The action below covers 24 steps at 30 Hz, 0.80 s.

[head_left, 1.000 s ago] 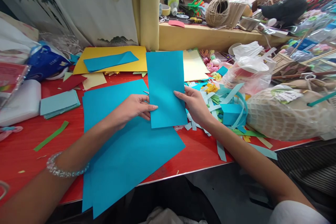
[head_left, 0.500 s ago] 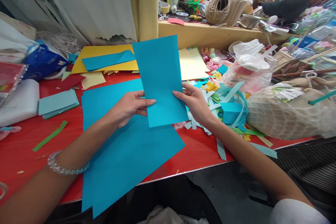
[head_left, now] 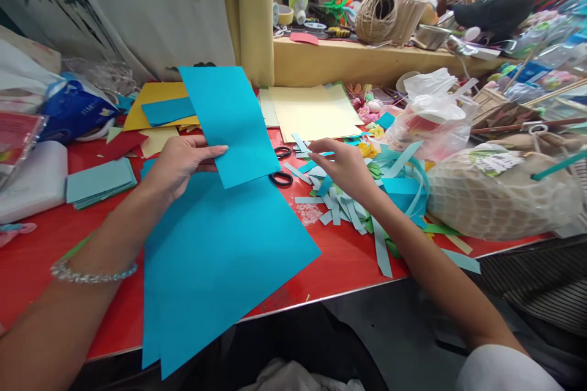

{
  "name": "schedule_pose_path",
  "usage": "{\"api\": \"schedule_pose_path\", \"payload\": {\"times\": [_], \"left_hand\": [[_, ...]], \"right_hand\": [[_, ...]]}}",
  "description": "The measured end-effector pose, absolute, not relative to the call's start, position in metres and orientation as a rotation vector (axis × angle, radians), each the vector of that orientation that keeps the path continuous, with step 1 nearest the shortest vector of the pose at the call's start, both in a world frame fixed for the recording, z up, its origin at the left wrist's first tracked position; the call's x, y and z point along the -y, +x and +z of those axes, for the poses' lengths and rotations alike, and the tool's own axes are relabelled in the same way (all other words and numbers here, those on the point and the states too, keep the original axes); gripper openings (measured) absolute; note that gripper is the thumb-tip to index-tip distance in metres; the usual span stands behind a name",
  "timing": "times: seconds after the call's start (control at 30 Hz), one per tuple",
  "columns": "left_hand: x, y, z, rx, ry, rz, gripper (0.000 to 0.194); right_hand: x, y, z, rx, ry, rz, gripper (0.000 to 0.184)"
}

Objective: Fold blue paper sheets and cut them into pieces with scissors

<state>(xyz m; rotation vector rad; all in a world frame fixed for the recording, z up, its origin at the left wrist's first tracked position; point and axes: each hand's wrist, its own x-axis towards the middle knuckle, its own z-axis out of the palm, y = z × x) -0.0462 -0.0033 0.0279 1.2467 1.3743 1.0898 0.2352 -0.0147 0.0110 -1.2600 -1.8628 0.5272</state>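
Smooth, matt paper sheet [head_left: 232, 122]; glossy tabletop [head_left: 339, 263]; rough, fibrous twine ball [head_left: 368, 21].

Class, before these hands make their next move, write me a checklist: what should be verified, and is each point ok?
1. Held blue paper secure: ok, the left hand pinches its left edge.
2. Right hand off that paper: ok, it hovers near the cut strips.
3. Scissors blades safely closed: cannot tell; only the handles show beside the held paper.
4. Large blue sheets fully on the table: not ok, corners overhang the front edge.
5. Strips clear of the scissors: not ok, some lie beside the handles.
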Motion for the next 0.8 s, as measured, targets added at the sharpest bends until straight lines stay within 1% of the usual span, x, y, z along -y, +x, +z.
{"api": "schedule_pose_path", "payload": {"times": [0.17,0.3,0.37,0.43,0.53,0.6,0.7,0.8], "left_hand": [[-0.002,-0.058,0.029,-1.367,1.254,1.031,0.025],[-0.012,-0.068,0.022,-1.403,1.152,0.889,0.031],[-0.016,-0.073,0.017,-1.459,1.108,0.846,0.033],[-0.020,-0.077,0.013,-1.500,1.079,0.801,0.037],[-0.021,-0.080,0.012,-1.579,1.013,0.756,0.038],[-0.021,-0.080,0.013,-1.614,0.995,0.755,0.038],[-0.020,-0.080,0.016,-1.614,1.016,0.759,0.040],[-0.017,-0.080,0.023,-1.637,1.062,0.797,0.039]], "right_hand": [[0.005,0.220,0.000,2.160,-1.176,0.509,0.022],[-0.013,0.208,0.002,2.424,-1.210,0.537,0.046],[-0.022,0.203,0.004,2.513,-1.260,0.552,0.049],[-0.029,0.199,0.007,2.606,-1.317,0.439,0.046],[-0.034,0.191,0.010,2.746,-1.397,0.113,0.035],[-0.033,0.186,0.012,2.785,-1.436,-0.030,0.029],[-0.027,0.180,0.019,2.764,-1.458,-0.198,0.026],[-0.016,0.181,0.032,2.674,-1.445,-0.451,0.026]]}}
